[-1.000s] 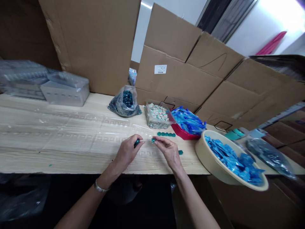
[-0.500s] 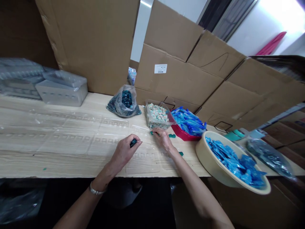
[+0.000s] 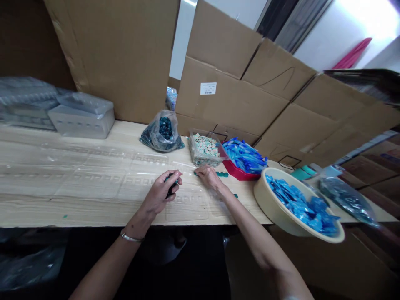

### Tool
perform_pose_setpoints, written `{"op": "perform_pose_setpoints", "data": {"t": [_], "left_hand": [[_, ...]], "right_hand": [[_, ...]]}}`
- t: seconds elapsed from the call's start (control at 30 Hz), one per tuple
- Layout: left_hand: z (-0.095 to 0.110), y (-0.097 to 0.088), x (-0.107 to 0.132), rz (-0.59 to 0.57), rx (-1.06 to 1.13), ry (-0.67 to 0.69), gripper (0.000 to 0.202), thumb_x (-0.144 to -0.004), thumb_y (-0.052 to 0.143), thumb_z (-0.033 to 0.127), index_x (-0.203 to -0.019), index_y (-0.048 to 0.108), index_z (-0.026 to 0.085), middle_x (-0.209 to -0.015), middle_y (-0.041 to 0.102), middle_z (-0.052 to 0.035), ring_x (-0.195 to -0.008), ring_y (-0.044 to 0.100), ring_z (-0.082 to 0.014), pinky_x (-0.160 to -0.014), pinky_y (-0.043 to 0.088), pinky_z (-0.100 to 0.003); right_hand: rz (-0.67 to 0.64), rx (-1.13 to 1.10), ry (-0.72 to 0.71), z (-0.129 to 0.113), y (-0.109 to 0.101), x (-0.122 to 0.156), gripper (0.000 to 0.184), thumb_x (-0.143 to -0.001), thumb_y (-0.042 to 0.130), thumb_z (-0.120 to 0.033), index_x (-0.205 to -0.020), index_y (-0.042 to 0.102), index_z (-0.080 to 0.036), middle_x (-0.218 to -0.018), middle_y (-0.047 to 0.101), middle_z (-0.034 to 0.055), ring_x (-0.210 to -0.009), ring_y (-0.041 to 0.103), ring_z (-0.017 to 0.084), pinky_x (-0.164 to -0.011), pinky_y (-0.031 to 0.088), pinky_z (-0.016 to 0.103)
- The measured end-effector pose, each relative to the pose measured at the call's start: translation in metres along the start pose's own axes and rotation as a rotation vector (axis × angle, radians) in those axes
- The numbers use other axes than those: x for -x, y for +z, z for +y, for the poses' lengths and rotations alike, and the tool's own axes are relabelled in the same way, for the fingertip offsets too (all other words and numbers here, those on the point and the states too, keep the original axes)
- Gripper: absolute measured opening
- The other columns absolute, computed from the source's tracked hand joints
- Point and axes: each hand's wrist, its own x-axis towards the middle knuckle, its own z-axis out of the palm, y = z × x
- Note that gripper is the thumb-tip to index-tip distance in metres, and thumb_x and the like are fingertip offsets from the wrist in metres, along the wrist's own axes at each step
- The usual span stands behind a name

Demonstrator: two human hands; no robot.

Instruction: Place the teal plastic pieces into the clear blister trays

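My left hand [image 3: 160, 192] is closed around a small clutch of glossy dark green pieces [image 3: 170, 189], held above the clear plastic trays [image 3: 187, 211]. To its right, my right hand [image 3: 210, 177] reaches down to a tray with fingertips pinched at a small green piece [image 3: 195, 173]. A short row of green pieces [image 3: 222, 174] lies just beyond that hand, and another green piece [image 3: 236, 196] shows beside the right forearm. Behind my hands stand an open plastic bag [image 3: 164, 132] of dark green pieces and a clear box [image 3: 206, 159] of pale flat bits.
A red tray [image 3: 240, 172] holds blue slender pieces. The cream basin [image 3: 265, 204] at right is full of blue packets. Stacked clear boxes [image 3: 84, 121] stand at the back left, and cardboard [image 3: 234, 100] walls the far side. A filled plastic bag [image 3: 346, 198] lies far right.
The left-hand fingers have shifted, showing more of the dark green pieces. My right hand stays low at the tray, pinching near its far edge. The whole view has shifted slightly.
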Motion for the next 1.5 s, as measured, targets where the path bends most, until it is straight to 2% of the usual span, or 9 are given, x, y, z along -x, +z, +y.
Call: {"op": "perform_pose_setpoints", "data": {"t": [0.1,0.2,0.37,0.67,0.83,1.03,1.2,1.37,1.5], "left_hand": [[0.001,-0.002,0.001,0.010,0.006,0.009,0.031,-0.075,0.060,0.043,-0.089,0.051,0.017,-0.077,0.047,0.0012,-0.048,0.032,-0.0028,-0.033,0.015,-0.011],[-0.001,-0.005,0.000,0.015,-0.031,0.004,0.031,-0.074,0.061,0.043,-0.088,0.052,0.017,-0.076,0.049,0.0014,-0.048,0.032,-0.0029,-0.033,0.016,-0.011],[-0.008,-0.007,-0.004,0.005,-0.063,-0.048,0.035,-0.074,0.062,0.044,-0.095,0.055,0.017,-0.093,0.056,-0.0036,-0.051,0.036,-0.0026,-0.034,0.019,-0.011],[-0.017,-0.010,-0.010,0.048,0.021,-0.141,0.036,-0.068,0.069,0.037,-0.094,0.061,0.013,-0.086,0.051,-0.0028,-0.051,0.039,-0.0022,-0.032,0.017,-0.011],[-0.010,-0.006,-0.005,0.012,0.095,-0.134,0.031,-0.068,0.070,0.032,-0.092,0.063,0.014,-0.104,0.053,-0.0068,-0.051,0.040,-0.0006,-0.032,0.017,-0.011],[-0.007,-0.007,-0.002,-0.020,0.245,-0.081,0.023,-0.073,0.066,0.027,-0.091,0.063,0.012,-0.113,0.054,-0.0107,-0.052,0.041,-0.0005,-0.031,0.018,-0.009],[-0.009,-0.015,-0.008,-0.040,0.476,-0.142,0.025,-0.080,0.058,0.033,-0.093,0.059,0.012,-0.099,0.058,-0.0100,-0.049,0.042,-0.0011,-0.029,0.018,-0.008],[-0.013,-0.014,-0.010,-0.026,0.522,-0.155,0.027,-0.082,0.054,0.038,-0.093,0.058,0.013,-0.068,0.051,-0.0006,-0.045,0.044,-0.0034,-0.028,0.019,-0.009],[-0.013,-0.013,-0.009,-0.024,0.489,-0.144,0.027,-0.081,0.055,0.039,-0.083,0.057,0.012,-0.064,0.049,0.0003,-0.045,0.044,-0.0036,-0.029,0.019,-0.009]], "right_hand": [[0.062,0.059,0.031,-0.003,-0.001,0.003,0.014,-0.074,0.064,-0.020,-0.086,0.070,-0.016,-0.096,0.066,0.0104,-0.092,0.059,0.021,-0.083,0.044,0.032],[0.127,0.115,0.152,-0.008,0.001,0.006,0.025,-0.074,0.065,-0.026,-0.096,0.067,-0.016,-0.091,0.067,0.0092,-0.088,0.060,0.022,-0.079,0.044,0.033],[0.054,0.142,0.233,-0.012,0.004,0.002,0.018,-0.074,0.061,-0.018,-0.090,0.069,-0.015,-0.089,0.070,0.0091,-0.083,0.063,0.021,-0.075,0.046,0.030],[-0.175,0.095,0.091,0.003,-0.005,-0.019,0.018,-0.068,0.060,-0.007,-0.078,0.073,-0.016,-0.084,0.071,0.0061,-0.084,0.064,0.020,-0.075,0.045,0.025],[-0.309,0.070,-0.020,0.009,-0.011,-0.031,0.017,-0.062,0.063,-0.004,-0.071,0.072,-0.016,-0.075,0.071,0.0041,-0.076,0.063,0.018,-0.069,0.044,0.022],[-0.232,0.043,-0.024,0.006,-0.028,-0.021,0.035,-0.066,0.067,-0.011,-0.100,0.067,-0.016,-0.093,0.068,0.0065,-0.074,0.060,0.016,-0.068,0.046,0.025],[-0.038,-0.197,-0.018,-0.048,-0.042,-0.004,0.018,-0.079,0.060,-0.028,-0.092,0.067,-0.018,-0.086,0.066,0.0050,-0.074,0.059,0.015,-0.066,0.045,0.026],[-0.095,-0.406,-0.082,-0.119,-0.035,0.003,0.019,-0.080,0.060,-0.030,-0.094,0.068,-0.019,-0.093,0.065,0.0055,-0.076,0.058,0.013,-0.067,0.045,0.025],[-0.078,-0.560,0.071,-0.128,-0.016,0.002,0.025,-0.076,0.062,-0.029,-0.098,0.067,-0.018,-0.089,0.067,0.0053,-0.067,0.059,0.012,-0.066,0.047,0.025]]}}
